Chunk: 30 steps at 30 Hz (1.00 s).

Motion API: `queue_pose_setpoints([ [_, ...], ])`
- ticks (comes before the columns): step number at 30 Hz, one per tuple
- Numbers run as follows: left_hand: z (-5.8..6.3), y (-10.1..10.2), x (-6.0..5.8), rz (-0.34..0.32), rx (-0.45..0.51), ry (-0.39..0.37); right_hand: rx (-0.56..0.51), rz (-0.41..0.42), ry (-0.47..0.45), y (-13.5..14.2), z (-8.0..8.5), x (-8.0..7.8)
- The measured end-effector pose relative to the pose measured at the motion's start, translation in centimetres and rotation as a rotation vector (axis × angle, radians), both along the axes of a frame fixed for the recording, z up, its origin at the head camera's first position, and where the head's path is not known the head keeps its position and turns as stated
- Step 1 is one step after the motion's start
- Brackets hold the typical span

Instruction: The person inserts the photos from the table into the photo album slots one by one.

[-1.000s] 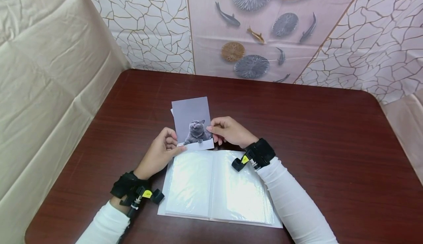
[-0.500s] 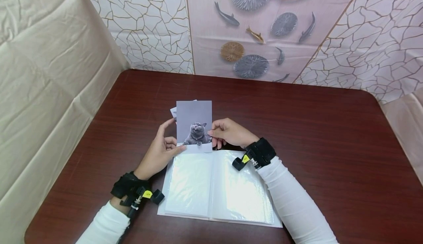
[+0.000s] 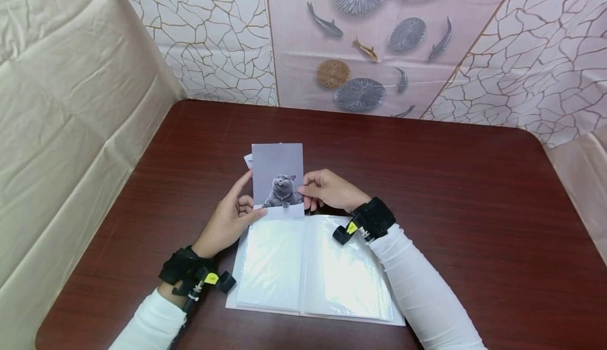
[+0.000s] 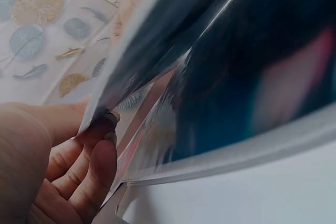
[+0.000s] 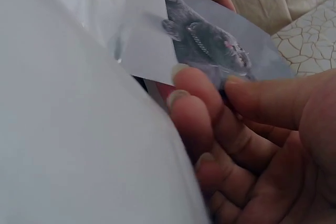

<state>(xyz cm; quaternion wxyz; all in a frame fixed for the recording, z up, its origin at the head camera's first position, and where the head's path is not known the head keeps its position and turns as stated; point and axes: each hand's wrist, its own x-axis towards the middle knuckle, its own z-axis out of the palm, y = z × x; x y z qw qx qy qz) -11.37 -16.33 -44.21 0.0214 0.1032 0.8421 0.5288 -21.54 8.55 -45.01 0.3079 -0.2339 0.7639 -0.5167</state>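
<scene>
A photo (image 3: pixel 277 163) of a grey cat stands over the top edge of an open photo album (image 3: pixel 272 265), its white lower strip overlapping the left page. My right hand (image 3: pixel 334 189) pinches the photo's right edge between thumb and fingers; the right wrist view shows this pinch on the cat photo (image 5: pixel 199 35) closely. My left hand (image 3: pixel 229 215) has its thumb at the photo's lower left corner, its index finger along the left edge. In the left wrist view, that hand (image 4: pixel 63 156) pinches the edge of a glossy album page (image 4: pixel 157 40). Photo and page overlap at the thumb.
A white card corner (image 3: pixel 248 160) pokes out behind the photo. The album lies on a dark red-brown table (image 3: pixel 450 197). A beige cloth (image 3: pixel 71 128) hangs at left, and a patterned cloth (image 3: pixel 218 39) covers the back.
The photo has straightened from a slight tilt and shifted a little right and down. My left index finger has stretched up along its left edge. The album has hardly moved.
</scene>
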Motion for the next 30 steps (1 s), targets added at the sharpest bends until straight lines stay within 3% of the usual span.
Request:
queue_pose_setpoints([
  [6, 0.18, 0.06, -0.04, 0.011, -0.007, -0.021, -0.018, -0.036, 0.016, -0.21, 0.08, 0.08],
  [19, 0.34, -0.18, -0.05, -0.032, 0.040, -0.014, 0.058, 0.054, -0.002, 0.01, 0.00, 0.07],
  [23, 0.15, -0.23, -0.09, -0.037, 0.035, -0.010, 0.020, -0.004, 0.015, -0.26, -0.02, 0.00],
  [30, 0.02, -0.25, -0.13, -0.043, 0.014, -0.002, -0.182, -0.169, 0.063, -0.42, 0.41, -0.34],
])
